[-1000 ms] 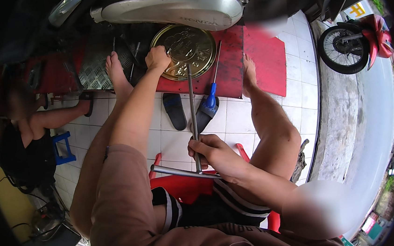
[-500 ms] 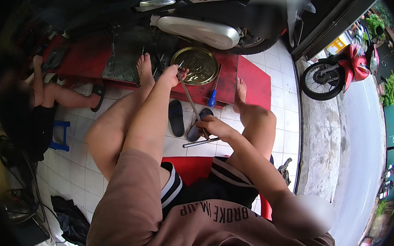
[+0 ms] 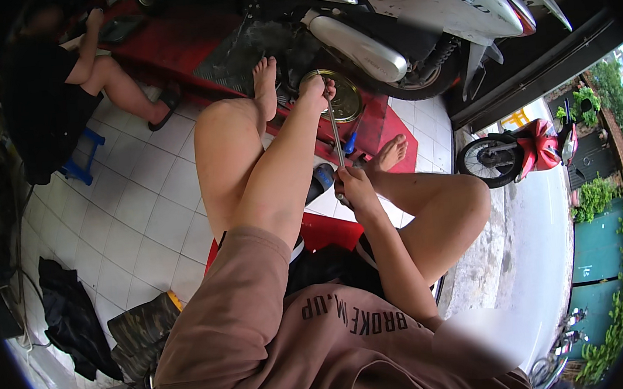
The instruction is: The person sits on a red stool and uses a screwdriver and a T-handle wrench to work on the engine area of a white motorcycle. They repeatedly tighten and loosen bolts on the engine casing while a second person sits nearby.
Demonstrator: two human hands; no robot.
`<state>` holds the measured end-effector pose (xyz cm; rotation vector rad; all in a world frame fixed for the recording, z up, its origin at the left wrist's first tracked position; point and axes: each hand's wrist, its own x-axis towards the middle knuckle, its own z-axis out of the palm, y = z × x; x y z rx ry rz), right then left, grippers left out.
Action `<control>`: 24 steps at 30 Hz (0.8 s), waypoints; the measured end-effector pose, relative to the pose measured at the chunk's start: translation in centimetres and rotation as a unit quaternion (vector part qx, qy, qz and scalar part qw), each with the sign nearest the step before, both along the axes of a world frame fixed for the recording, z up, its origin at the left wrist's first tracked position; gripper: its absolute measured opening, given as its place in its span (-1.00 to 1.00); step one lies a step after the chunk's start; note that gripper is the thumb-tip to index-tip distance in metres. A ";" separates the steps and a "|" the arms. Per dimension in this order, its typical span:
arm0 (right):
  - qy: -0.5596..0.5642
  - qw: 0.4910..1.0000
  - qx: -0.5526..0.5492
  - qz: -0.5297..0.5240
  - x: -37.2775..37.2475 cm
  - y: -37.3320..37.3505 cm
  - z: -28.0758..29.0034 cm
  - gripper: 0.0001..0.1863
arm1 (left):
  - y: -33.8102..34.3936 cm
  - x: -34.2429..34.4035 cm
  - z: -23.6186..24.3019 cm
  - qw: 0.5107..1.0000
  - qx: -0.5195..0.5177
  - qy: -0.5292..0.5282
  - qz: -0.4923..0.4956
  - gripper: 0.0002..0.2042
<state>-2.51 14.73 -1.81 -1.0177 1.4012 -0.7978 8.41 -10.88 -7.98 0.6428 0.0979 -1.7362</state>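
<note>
I hold a long metal T-handle wrench (image 3: 335,134) between my two hands, slanting from the platform back toward my lap. My left hand (image 3: 315,93), arm stretched out, is closed round its far end, beside a round gold-rimmed tray (image 3: 349,103). Nearer to me, my right hand (image 3: 356,189) grips the handle end; its fingers and palm hide most of the crossbar. A blue-handled screwdriver (image 3: 351,142) lies by the tray, on the near part of the red platform (image 3: 383,125).
A scooter with a silver side cover (image 3: 362,49) stands over the platform. To the left, another person in black sits by a blue stool (image 3: 84,156). Dark sandals (image 3: 319,183) lie below. A red motorbike (image 3: 526,150) is parked outside. Dark cloth (image 3: 74,315) lies on the tiles.
The view has shifted and turned, so the scene sits differently. My hands keep their hold on the wrench; its crossbar, plain before, is now mostly hidden at my right hand.
</note>
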 end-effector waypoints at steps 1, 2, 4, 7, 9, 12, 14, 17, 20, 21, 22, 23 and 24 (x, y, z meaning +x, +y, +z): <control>0.007 1.000 -0.011 -0.002 1.1 0.1 0.4 -0.75 | -0.7 1.0 -0.7 1.000 -0.014 0.010 0.018 -0.88; -0.013 1.000 0.003 -0.016 0.4 0.2 0.1 -0.74 | 0.1 -0.4 -0.3 1.000 -0.009 0.006 0.009 -0.89; 0.003 0.999 -0.003 -0.032 -0.6 0.3 -0.6 -0.73 | 1.5 -2.5 1.1 1.000 0.003 -0.002 -0.001 -0.90; 0.040 0.999 -0.009 -0.020 -1.4 -0.4 -1.5 -0.70 | 1.1 -2.8 1.2 1.000 -0.018 0.007 0.004 -0.89; 0.091 0.995 -0.024 -0.014 -1.9 -0.8 -2.0 -0.70 | 0.9 -2.6 0.6 0.999 -0.021 0.029 0.012 -0.87; 0.138 0.989 -0.057 -0.017 -3.8 -1.6 -4.3 -0.69 | 0.8 -4.1 -1.0 0.996 -0.033 0.084 0.011 -0.86; 0.147 0.988 -0.028 -0.029 -4.0 -2.1 -4.9 -0.70 | 0.5 -4.9 -2.6 0.993 -0.028 0.117 0.008 -0.87; 0.161 0.986 0.004 -0.046 -4.3 -3.7 -4.9 -0.70 | -0.7 -6.6 -3.5 0.993 0.005 0.117 0.005 -0.90; 0.102 0.993 0.002 -0.052 -3.7 -7.2 -4.6 -0.69 | -4.1 -6.3 -3.6 0.998 0.013 0.062 0.004 -0.89; 0.109 0.993 0.009 -0.052 -3.6 -8.4 -4.4 -0.69 | -5.0 -6.3 -3.3 0.999 0.033 0.016 0.006 -0.88; 0.119 0.991 0.015 -0.055 -3.6 -9.5 -4.0 -0.69 | -5.7 -6.7 -2.9 0.998 0.051 -0.027 0.003 -0.88; 0.125 0.991 0.018 -0.048 -3.2 -10.9 -4.0 -0.69 | -6.9 -6.5 -3.4 0.997 0.048 -0.058 0.010 -0.87; 0.113 0.992 0.027 -0.051 -2.9 -12.2 -4.5 -0.69 | -8.1 -6.0 -3.9 0.995 0.046 -0.090 0.016 -0.87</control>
